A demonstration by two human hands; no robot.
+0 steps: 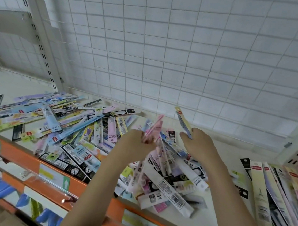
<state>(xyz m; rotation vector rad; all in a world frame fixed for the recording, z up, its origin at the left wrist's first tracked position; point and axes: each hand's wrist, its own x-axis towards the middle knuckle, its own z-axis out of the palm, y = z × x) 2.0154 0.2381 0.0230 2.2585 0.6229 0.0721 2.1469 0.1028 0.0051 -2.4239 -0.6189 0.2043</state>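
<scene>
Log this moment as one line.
left hand grips pink packets | right hand holds yellow-blue packet | loose packet pile on shelf | stage: sorting

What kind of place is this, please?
Likely a shop: the shelf's orange front edge carries price-label holders, a wire grid panel stands behind, and barcoded packets lie piled; the left hand grips pink packets, the right hand a blue-and-yellow packet.

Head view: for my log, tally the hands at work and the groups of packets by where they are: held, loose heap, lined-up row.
Hands: 2, left hand and right hand
Held lots: 2, pink lot gripped by the left, blue-yellow lot gripped by the right
Loose heap: 1
Lined-up row: 1
Total: 6
Single packets are too many and too blurred to count.
</scene>
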